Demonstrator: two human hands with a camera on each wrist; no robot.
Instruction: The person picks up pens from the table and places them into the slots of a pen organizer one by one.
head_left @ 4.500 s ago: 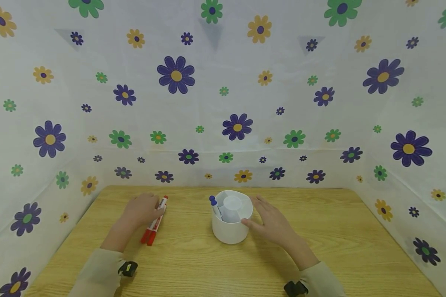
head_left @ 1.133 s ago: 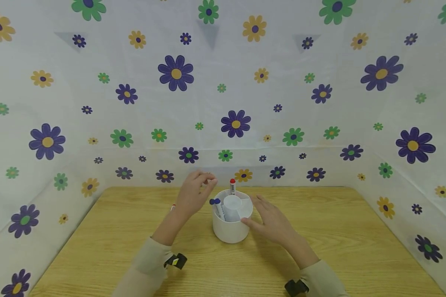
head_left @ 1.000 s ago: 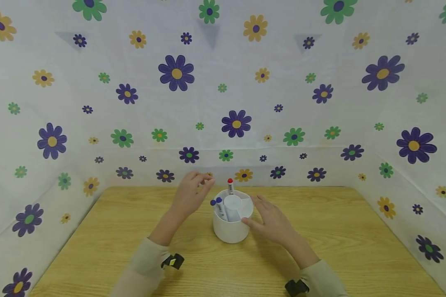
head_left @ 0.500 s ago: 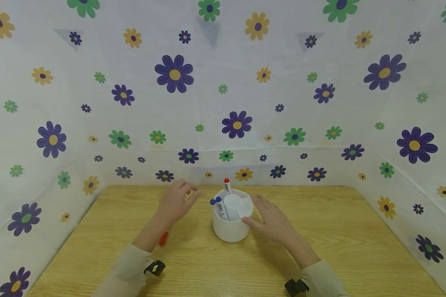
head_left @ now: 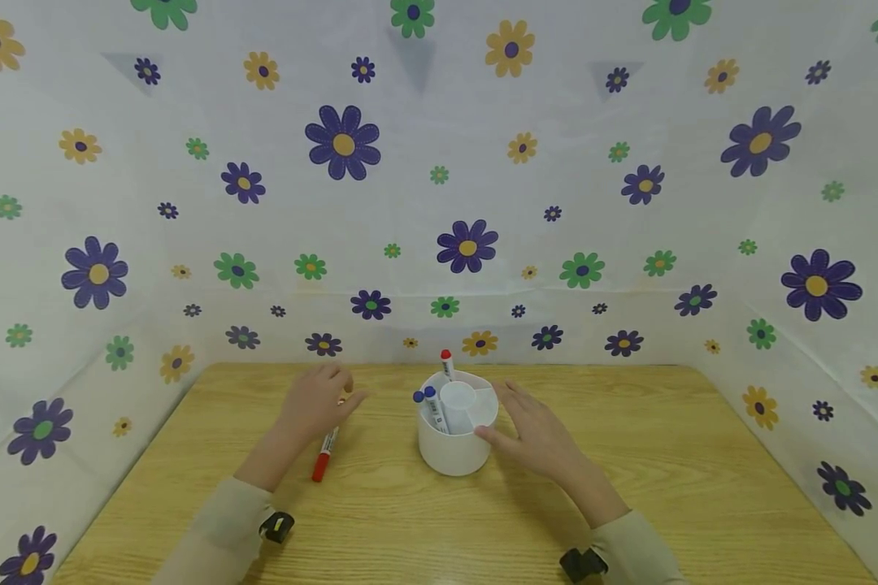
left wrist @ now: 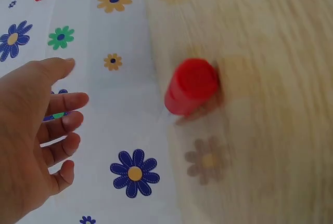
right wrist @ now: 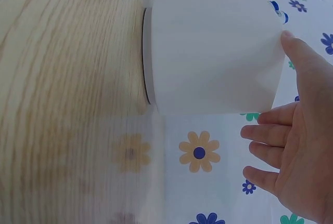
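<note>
A white round holder [head_left: 449,457] with compartments stands mid-table. Two blue-capped markers [head_left: 428,403] and one red-capped marker [head_left: 447,363] stick up out of it. My right hand [head_left: 537,439] lies open beside it, thumb against its right wall; the right wrist view shows the holder [right wrist: 213,52] and that hand [right wrist: 296,167] close up. My left hand [head_left: 315,402] hovers open and holds nothing, just above a red marker [head_left: 324,457] that lies on the table. In the left wrist view the marker's red cap end [left wrist: 191,85] points at the camera, right of the spread left hand [left wrist: 31,130].
The wooden table [head_left: 629,487] is walled on three sides by white flower-printed sheeting [head_left: 468,244]. Both forearms wear beige sleeves with a small black camera at each wrist.
4.5 s ago two red markers lay by my left hand; one now stands in the holder. In the last second the left hand moved from the holder back to the remaining marker. The right hand stayed.
</note>
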